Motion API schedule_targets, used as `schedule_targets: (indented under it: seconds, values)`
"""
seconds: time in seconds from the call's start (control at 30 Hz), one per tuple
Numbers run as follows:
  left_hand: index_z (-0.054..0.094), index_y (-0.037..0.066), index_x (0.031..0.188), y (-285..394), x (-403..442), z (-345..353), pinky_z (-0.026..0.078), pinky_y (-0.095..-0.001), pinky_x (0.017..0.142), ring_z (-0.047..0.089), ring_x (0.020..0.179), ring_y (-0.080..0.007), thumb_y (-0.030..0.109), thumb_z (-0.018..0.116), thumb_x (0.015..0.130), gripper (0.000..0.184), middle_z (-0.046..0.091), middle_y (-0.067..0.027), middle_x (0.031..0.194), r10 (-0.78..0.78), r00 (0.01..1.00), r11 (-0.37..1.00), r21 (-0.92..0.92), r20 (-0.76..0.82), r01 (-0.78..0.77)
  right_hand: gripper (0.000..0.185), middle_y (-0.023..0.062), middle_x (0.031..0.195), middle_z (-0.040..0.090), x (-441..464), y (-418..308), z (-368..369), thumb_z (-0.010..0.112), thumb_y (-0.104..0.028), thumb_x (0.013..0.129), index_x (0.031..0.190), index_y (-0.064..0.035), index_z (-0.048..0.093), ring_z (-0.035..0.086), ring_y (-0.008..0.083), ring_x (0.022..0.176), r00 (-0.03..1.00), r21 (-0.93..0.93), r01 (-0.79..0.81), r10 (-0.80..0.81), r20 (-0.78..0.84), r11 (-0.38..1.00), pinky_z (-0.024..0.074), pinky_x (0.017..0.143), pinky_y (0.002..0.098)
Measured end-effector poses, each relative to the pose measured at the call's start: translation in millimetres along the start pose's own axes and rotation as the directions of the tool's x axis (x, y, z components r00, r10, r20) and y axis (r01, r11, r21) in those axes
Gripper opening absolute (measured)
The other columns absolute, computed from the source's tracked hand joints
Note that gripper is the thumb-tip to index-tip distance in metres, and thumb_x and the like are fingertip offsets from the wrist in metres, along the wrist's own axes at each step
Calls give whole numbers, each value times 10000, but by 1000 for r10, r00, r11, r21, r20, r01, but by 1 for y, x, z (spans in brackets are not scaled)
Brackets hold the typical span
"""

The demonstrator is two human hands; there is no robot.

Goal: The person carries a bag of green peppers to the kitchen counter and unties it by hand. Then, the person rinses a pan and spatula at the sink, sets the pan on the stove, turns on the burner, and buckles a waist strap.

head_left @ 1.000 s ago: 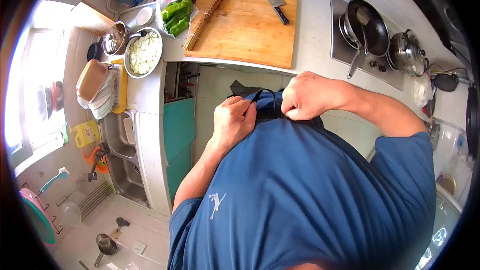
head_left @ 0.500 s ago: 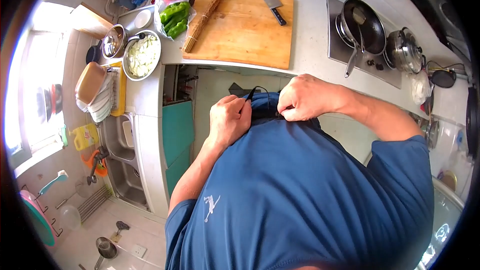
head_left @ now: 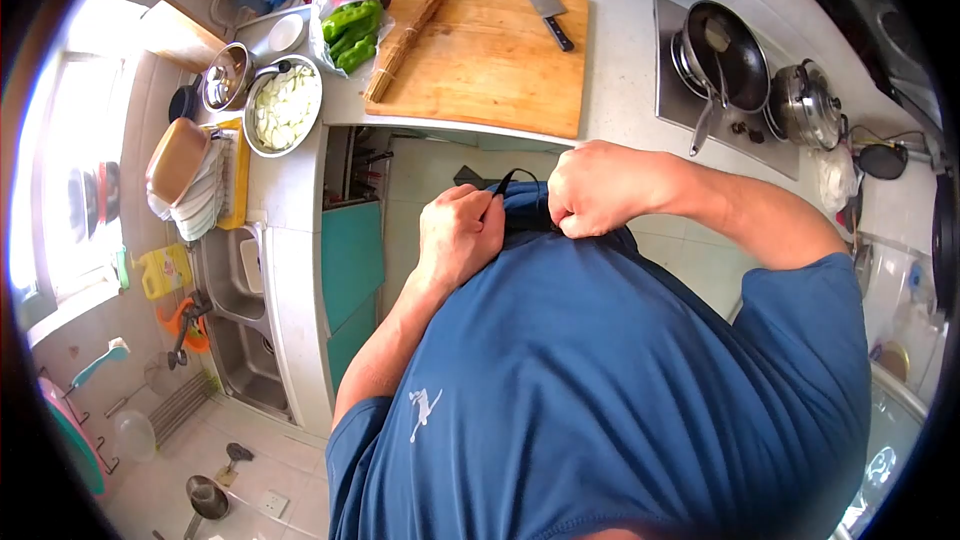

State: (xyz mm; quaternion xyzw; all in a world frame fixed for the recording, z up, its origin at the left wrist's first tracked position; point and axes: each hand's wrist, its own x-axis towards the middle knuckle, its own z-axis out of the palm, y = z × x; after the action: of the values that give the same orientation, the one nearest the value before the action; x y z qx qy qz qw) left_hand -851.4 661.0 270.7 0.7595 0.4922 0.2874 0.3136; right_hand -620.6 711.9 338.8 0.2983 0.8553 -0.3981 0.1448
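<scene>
Both my hands are in front of my waist, at the lower hem of my blue shirt (head_left: 600, 360). My left hand (head_left: 460, 232) is closed, thumb against fingers, around a thin black cord (head_left: 516, 174) that arches up beside it. My right hand (head_left: 608, 190) is curled into a tight pinch close by, near the cord's other end; what lies inside its fingers is hidden. Between the hands shows dark cloth at the waist. On the counter ahead lies a wooden cutting board (head_left: 490, 60) with a cleaver (head_left: 541, 2) and a bundle of dried stalks (head_left: 412, 38).
Left of the board are a bag of green peppers (head_left: 350, 35) and a bowl of sliced pale vegetable (head_left: 285, 110). A wok (head_left: 740, 65) sits on the stove at right, beside a lidded steel pot (head_left: 808, 108). The double sink (head_left: 240, 290) is at my left.
My right hand has moved slightly left, closer to my left hand. The black cord now makes a smaller arch between them. Things on the counter have not moved.
</scene>
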Motion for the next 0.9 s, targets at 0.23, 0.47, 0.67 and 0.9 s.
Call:
schedule_targets:
  seconds: [0.23,0.47,0.67,0.9]
  values:
    - [605,-6,677,-4,-4,0,481,-455,571,592,605,-360,64,710,867,229,575,-171,649,-6,1000,1000,9,-11,6,191,168,743,703,-1,5,5,613,-175,723,738,-19,723,690,364,773,997,-24,18,-20,-79,1000,553,724,457]
    - [568,42,614,-5,-5,4,491,-458,574,589,613,-336,86,714,830,265,538,-120,615,3,999,1000,9,-47,-3,133,143,727,679,-16,13,24,643,-160,735,724,-31,671,673,348,713,960,52,-9,24,-280,999,543,679,437]
    - [605,26,654,-2,0,5,492,-455,590,595,631,-344,70,712,843,222,559,-134,637,7,1000,1000,18,-15,-7,78,111,735,684,-31,9,40,665,-122,750,724,-48,670,674,321,690,865,206,-95,183,-467,974,540,646,410]
    - [621,14,673,-4,5,12,481,-461,586,591,632,-350,54,715,848,203,563,-146,643,58,998,998,12,6,-58,167,139,825,721,-27,1,23,619,-196,774,759,-66,724,710,343,821,927,32,-67,74,-367,997,572,734,455]
